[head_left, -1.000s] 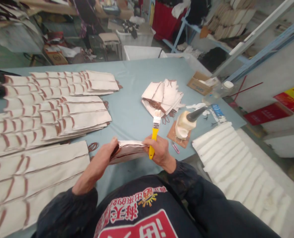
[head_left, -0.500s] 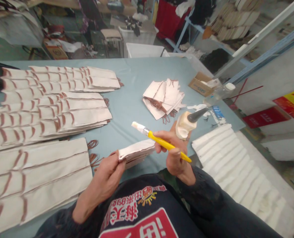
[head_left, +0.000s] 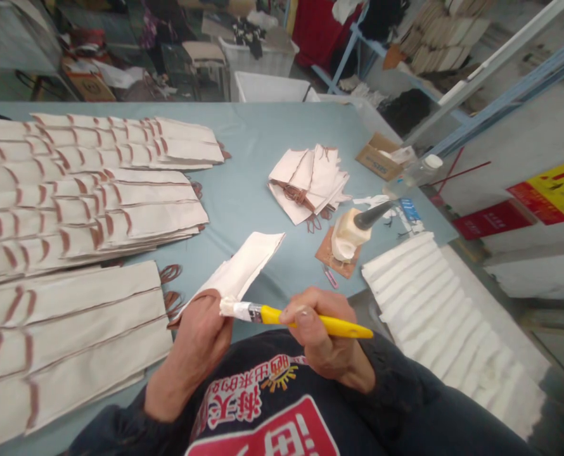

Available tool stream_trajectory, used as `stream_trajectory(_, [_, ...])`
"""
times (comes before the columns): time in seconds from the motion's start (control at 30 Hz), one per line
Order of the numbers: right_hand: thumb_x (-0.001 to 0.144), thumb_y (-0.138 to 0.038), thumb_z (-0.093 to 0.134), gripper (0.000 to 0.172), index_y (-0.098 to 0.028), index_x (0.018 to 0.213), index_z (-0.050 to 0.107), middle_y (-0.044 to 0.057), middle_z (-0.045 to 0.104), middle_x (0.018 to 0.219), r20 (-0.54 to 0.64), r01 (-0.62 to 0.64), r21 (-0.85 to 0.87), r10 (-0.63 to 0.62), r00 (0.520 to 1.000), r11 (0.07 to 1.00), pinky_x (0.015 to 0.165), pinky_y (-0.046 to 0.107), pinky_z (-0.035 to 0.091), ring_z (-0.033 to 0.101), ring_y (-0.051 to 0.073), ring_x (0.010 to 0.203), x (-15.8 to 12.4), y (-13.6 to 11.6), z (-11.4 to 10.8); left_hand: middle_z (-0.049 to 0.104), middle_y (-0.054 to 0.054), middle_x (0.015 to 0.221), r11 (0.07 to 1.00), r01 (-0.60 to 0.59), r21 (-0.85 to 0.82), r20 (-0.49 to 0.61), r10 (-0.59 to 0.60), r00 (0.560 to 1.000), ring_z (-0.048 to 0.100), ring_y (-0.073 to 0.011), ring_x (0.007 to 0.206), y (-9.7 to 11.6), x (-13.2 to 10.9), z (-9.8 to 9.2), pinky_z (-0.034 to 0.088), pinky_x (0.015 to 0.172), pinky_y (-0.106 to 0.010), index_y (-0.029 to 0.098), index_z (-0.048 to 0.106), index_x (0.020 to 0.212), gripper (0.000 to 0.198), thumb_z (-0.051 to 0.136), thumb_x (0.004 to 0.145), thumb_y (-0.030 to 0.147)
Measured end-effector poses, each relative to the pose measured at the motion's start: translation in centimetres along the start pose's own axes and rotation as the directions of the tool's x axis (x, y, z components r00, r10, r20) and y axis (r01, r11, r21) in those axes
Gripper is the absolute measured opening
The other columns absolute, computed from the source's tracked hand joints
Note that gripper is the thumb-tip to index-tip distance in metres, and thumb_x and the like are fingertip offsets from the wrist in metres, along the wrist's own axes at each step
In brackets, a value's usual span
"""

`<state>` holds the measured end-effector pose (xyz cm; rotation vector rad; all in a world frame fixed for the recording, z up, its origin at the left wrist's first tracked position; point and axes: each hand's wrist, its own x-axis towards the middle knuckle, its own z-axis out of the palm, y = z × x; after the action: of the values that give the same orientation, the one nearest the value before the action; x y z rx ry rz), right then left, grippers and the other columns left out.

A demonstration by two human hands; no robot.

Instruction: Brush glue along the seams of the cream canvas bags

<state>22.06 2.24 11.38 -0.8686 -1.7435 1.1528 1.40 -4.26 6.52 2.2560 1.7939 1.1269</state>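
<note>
My left hand [head_left: 200, 335] grips a cream fabric piece [head_left: 248, 263] by its near end, where a brown edge curls up. In my right hand [head_left: 322, 329] is a yellow-handled paintbrush [head_left: 327, 324], held level, its bristles coated in something white. The brush tip is right by the fabric's brown edge and my left fingers; whether it touches, I cannot tell. Beyond my right hand stands a cream container with a dark cone-shaped top [head_left: 351, 235], on a brown square board [head_left: 326, 253]. A small pink tool [head_left: 330, 277] lies beside the board.
Overlapping rows of cream pieces with brown edges [head_left: 115, 209] cover the table's left side. A loose pile of similar pieces [head_left: 310, 177] lies at the back. Folded white material [head_left: 434, 316] is at right. A small cardboard box [head_left: 379, 158] and a clear jar [head_left: 419, 174] stand behind.
The brush has moved left and down, from over the table to the fabric's near end. The fabric piece has turned, showing its broad face and brown edge.
</note>
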Motion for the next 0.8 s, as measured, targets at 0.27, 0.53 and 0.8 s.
stream_trajectory(0.27, [0.105, -0.041, 0.055, 0.035, -0.024, 0.08, 0.072, -0.003, 0.06, 0.054, 0.019, 0.037, 0.019, -0.037, 0.999, 0.999, 0.04, 0.026, 0.037, 0.046, 0.011, 0.039, 0.1, -0.3, -0.1, 0.058, -0.001, 0.06, 0.999, -0.005, 0.036, 0.003, 0.005, 1.0, 0.055, -0.0209, 0.055, -0.1, -0.6, 0.0, 0.043, 0.054, -0.032, 0.026, 0.05, 0.074, 0.031, 0.046, 0.092, 0.002])
stream_trajectory(0.53, [0.105, -0.038, 0.055, 0.04, -0.021, 0.072, 0.068, -0.005, 0.053, 0.051, -0.053, -0.016, -0.052, 0.013, 0.999, 0.999, 0.042, 0.024, 0.034, 0.044, 0.009, 0.041, 2.4, 0.1, -0.5, 0.063, -0.005, 0.06, 0.994, -0.061, 0.093, 0.033, 0.058, 0.998, 0.061, -0.0243, 0.057, -0.3, -0.7, 0.6, 0.048, 0.057, -0.035, 0.024, 0.056, 0.073, 0.03, 0.047, 0.091, 0.003])
stream_trajectory(0.8, [0.101, -0.056, 0.061, 0.047, -0.02, 0.07, 0.061, -0.006, 0.049, 0.053, -0.054, -0.124, -0.01, 0.123, 0.991, 0.992, 0.043, 0.023, 0.031, 0.039, 0.008, 0.045, 4.5, 1.5, -0.3, 0.064, -0.005, 0.06, 0.986, -0.079, 0.149, 0.052, 0.072, 0.996, 0.062, -0.0242, 0.055, -0.4, -0.7, 0.9, 0.045, 0.056, -0.035, 0.025, 0.055, 0.071, 0.03, 0.047, 0.09, 0.003])
